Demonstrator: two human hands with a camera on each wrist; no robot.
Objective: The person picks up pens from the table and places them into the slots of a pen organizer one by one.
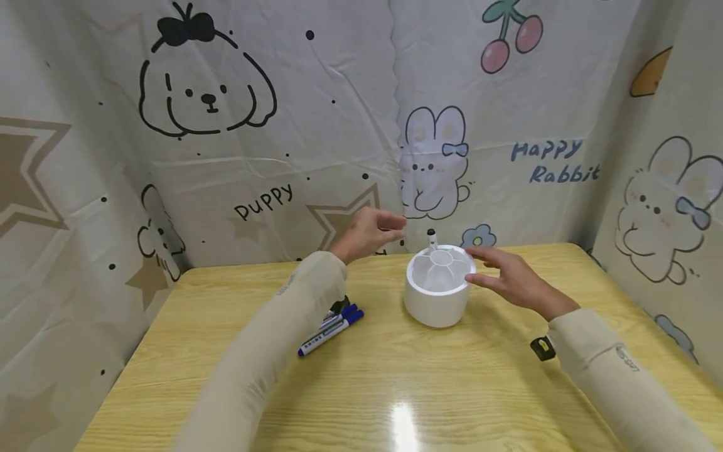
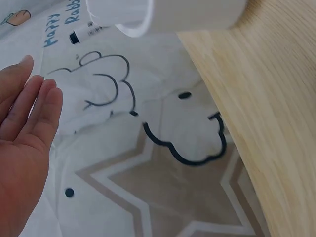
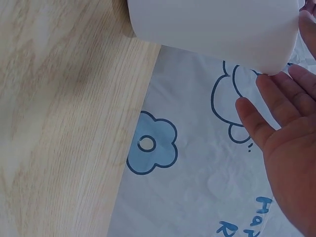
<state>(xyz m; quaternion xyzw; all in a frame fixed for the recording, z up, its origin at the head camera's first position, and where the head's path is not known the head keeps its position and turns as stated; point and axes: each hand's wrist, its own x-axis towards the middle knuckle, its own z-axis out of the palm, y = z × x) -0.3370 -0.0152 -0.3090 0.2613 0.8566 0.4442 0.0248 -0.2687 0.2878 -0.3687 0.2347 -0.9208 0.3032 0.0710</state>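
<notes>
A round white pen organizer with several compartments stands upright on the table. One marker with a black cap rises from its back compartment; the left wrist view also catches this marker. My left hand is in the air to the left of the organizer, holding nothing, its fingers extended. On the other side, my right hand has its fingertips right at the organizer's rim, thumb and fingers spread apart. The right wrist view shows those relaxed fingers beside the white wall.
Blue-capped markers lie on the wooden table beside my left forearm, partly hidden by the sleeve. A black object shows just behind them. A printed curtain hangs along the table's back edge.
</notes>
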